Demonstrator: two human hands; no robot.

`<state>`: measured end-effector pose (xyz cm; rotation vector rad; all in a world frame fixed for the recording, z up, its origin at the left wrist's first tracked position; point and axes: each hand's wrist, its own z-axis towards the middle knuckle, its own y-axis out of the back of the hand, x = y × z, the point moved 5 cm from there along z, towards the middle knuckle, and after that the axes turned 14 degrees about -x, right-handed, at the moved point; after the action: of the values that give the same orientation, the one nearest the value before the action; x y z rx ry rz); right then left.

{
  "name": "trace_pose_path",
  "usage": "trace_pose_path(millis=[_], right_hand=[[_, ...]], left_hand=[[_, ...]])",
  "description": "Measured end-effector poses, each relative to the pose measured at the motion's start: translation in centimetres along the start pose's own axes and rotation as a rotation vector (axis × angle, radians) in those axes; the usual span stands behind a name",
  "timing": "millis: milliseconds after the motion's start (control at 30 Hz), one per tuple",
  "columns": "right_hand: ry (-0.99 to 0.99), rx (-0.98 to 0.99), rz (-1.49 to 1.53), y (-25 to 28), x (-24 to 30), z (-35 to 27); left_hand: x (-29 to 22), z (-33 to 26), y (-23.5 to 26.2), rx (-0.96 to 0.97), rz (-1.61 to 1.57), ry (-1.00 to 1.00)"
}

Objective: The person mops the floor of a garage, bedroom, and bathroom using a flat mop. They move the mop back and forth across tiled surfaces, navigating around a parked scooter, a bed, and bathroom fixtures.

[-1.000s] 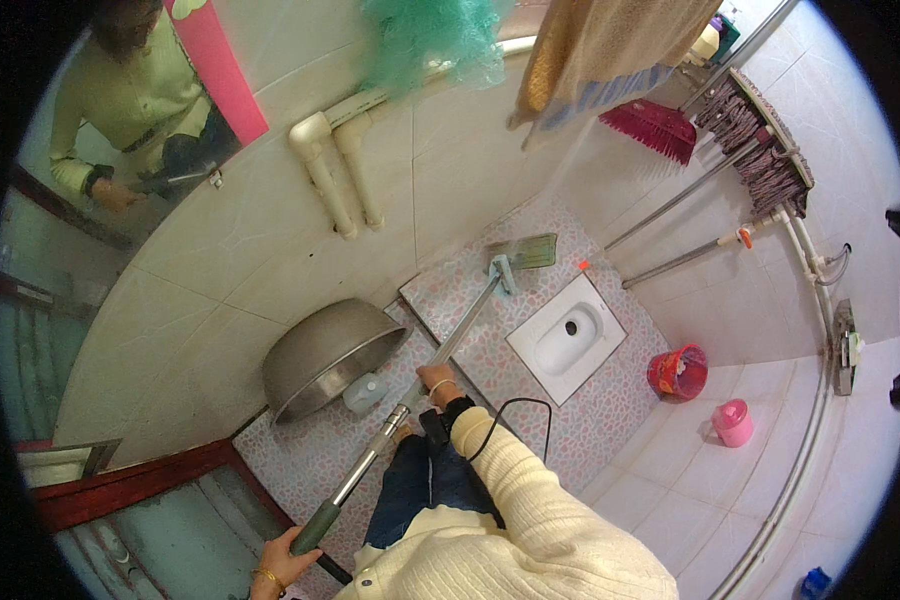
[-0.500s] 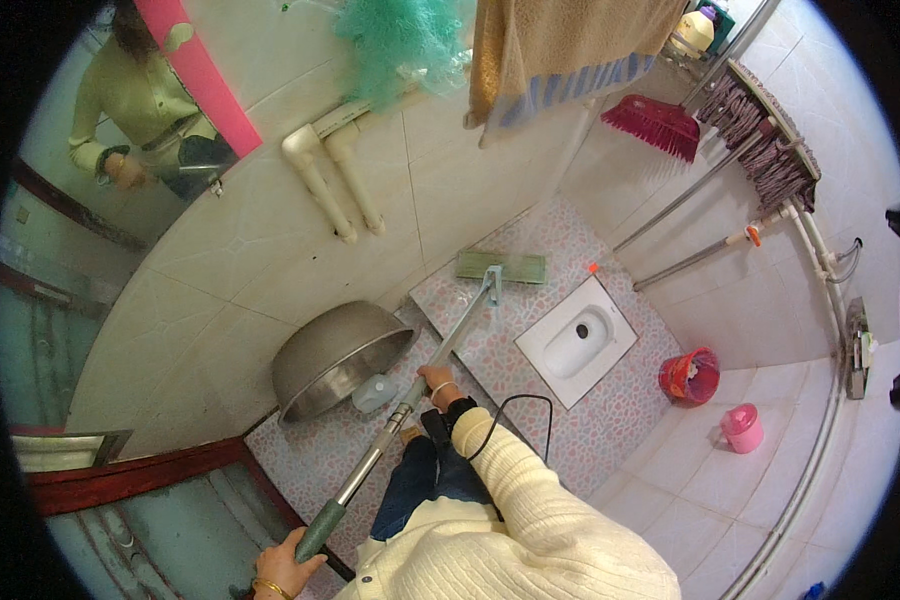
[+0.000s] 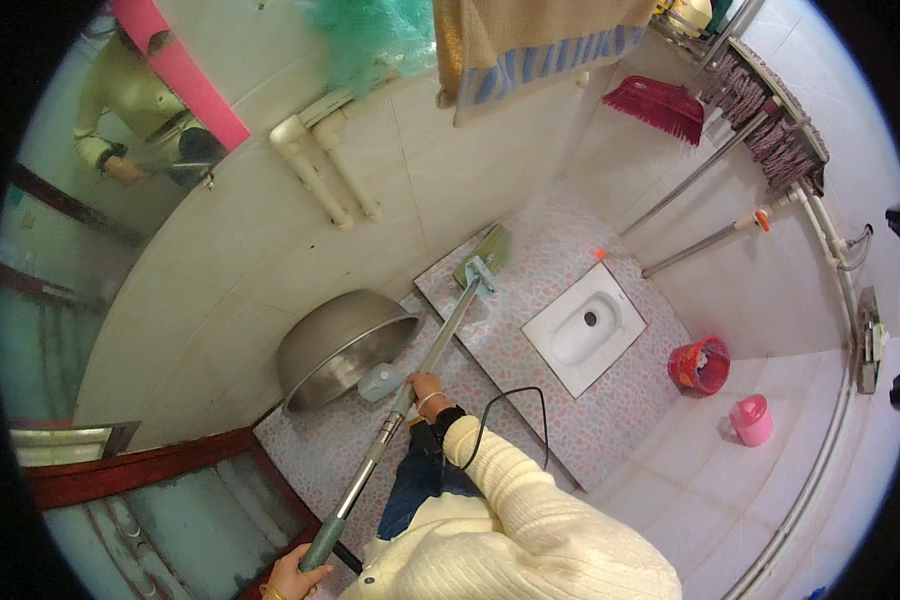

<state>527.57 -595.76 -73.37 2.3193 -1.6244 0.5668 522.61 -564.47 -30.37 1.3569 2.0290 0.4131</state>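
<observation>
I hold a long mop with both hands. My left hand (image 3: pixel 288 576) grips the green end of the handle at the lower edge. My right hand (image 3: pixel 426 386), in a cream sleeve, grips the metal pole (image 3: pixel 440 345) halfway up. The green flat mop head (image 3: pixel 486 256) lies on the raised pink-patterned floor (image 3: pixel 530 385) at the foot of the tiled wall. A white squat toilet (image 3: pixel 585 325) is set into that floor, to the right of the mop head.
A tilted metal basin (image 3: pixel 338 346) and a pale plastic bottle (image 3: pixel 379 381) sit left of the pole. A red bucket (image 3: pixel 699 365) and pink container (image 3: pixel 752 419) stand at right. A red broom (image 3: pixel 660 106) and other poles lean on the far wall. A towel (image 3: pixel 530 45) hangs above.
The mop head has slid a little left along the foot of the wall and turned from crosswise to slanted. Both hands keep their grip.
</observation>
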Motion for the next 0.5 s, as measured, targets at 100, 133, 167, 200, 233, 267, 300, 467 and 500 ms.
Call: trace_pose_path(millis=[100, 133, 167, 200, 233, 267, 300, 467, 500], right_hand=[[0.107, -0.124, -0.011, 0.1, 1.4, -0.9], [0.141, -0.084, -0.005, -0.1, 2.5, -1.1], [0.152, -0.056, -0.004, 0.1, 3.3, -1.4], [0.205, -0.03, -0.088, 0.1, 4.4, -1.8], [0.187, 0.004, -0.033, 0.2, 5.1, -1.9], [0.224, 0.031, -0.108, 0.5, 5.8, -2.2], [0.261, 0.055, -0.183, 0.6, 6.4, -2.3], [0.197, -0.095, -0.21, 1.9, 4.5, -3.4], [0.155, -0.084, -0.115, 2.2, 3.7, -3.8]], left_hand=[[1.7, 0.1, -0.9, 0.08, -0.13, 0.123], [2.2, 0.6, -1.4, 0.106, -0.175, 0.147], [2.6, 1.2, -2.1, 0.144, -0.18, 0.155], [2.9, 2.0, -2.9, 0.179, -0.186, 0.16], [3.3, 2.8, -3.3, 0.215, -0.191, 0.163], [3.7, 3.0, -3.5, 0.217, -0.215, 0.163], [4.0, 3.5, -3.8, 0.221, -0.238, 0.163], [6.1, 3.9, -2.8, 0.276, -0.254, 0.168], [6.7, 3.4, -2.5, 0.263, -0.278, 0.148]])
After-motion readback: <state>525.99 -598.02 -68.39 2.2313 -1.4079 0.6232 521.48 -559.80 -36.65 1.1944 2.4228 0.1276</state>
